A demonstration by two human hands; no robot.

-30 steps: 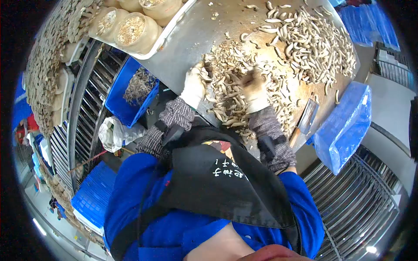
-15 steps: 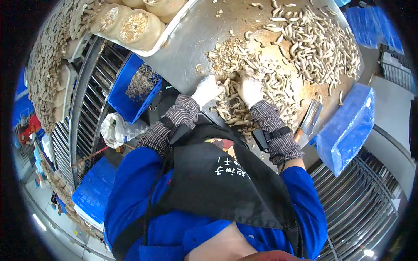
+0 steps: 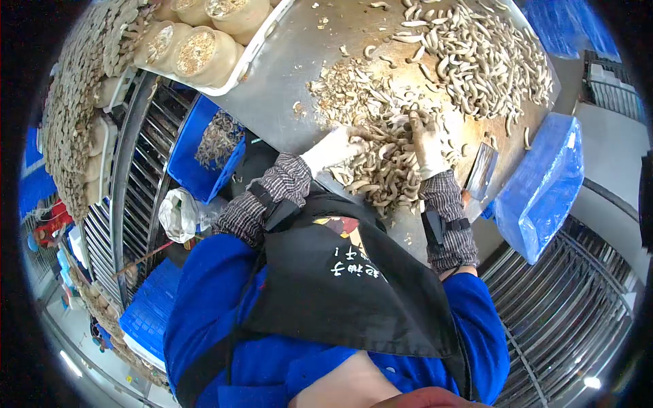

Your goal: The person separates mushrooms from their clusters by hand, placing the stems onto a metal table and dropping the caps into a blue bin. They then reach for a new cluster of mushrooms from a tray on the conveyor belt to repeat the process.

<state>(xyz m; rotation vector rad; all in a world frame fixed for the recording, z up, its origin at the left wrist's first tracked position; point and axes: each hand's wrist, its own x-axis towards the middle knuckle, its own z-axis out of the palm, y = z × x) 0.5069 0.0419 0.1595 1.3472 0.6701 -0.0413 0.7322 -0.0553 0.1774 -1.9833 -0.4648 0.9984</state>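
Both hands wear whitish gloves and rest at a loose heap of small curved mushrooms (image 3: 391, 170) near the worktop's front edge. My left hand (image 3: 338, 147) touches the heap's left side, its fingers stretched to the right and partly hidden among pieces. At the right side of the heap, my right hand (image 3: 427, 144) has its stained fingers pointing away from me and apart, with mushrooms beside them. Pale crumbs and trimmings (image 3: 347, 88) lie beyond the hands. A larger mushroom pile (image 3: 493, 61) covers the far right. The knife (image 3: 481, 170) lies right of my right hand.
A white tray (image 3: 238, 68) with filled bottles (image 3: 196, 53) stands at the far left. Below the metal worktop (image 3: 272, 102) is a blue bin (image 3: 187, 153). A blue plastic-wrapped bundle (image 3: 541, 187) sits at the right edge, and a metal rack (image 3: 129, 197) at the left.
My right hand has moved right, away from my left hand. More mushrooms now lie loosely between them. The view has shifted slightly.
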